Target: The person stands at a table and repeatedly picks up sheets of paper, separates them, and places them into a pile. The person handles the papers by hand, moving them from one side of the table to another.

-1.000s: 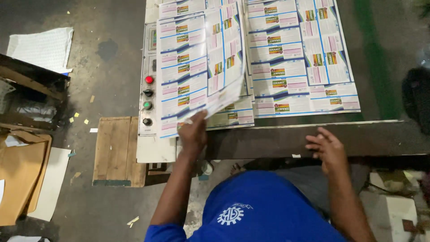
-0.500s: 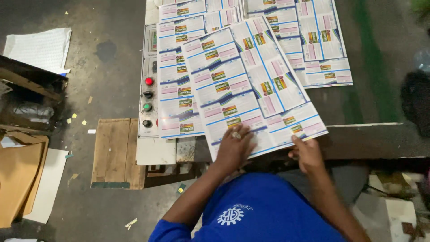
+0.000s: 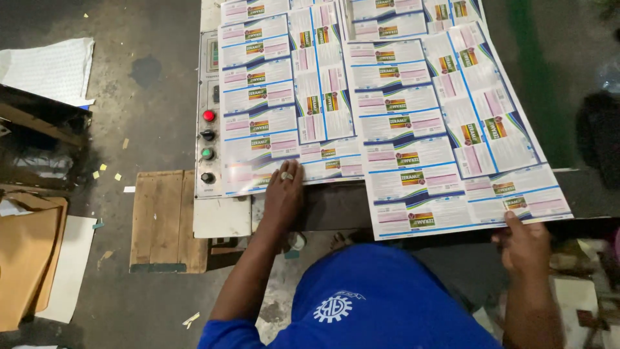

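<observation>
Big printed sheet up on the worktop, lying up and away from both hands, long axis running away from the body, near edge overhanging. Right hand closer, fingers clamped on near right corner. Left hand flat, fingers together, pressing the stack of sheets. Control panel buttons just left. Right fingertips hidden under the sheet.

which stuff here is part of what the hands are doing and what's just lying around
In hand:
- left hand pressing the printed sheet stack
- right hand gripping the loose printed sheet

Lying about:
- wooden pallet
- cardboard
- button panel
- white paper
</observation>
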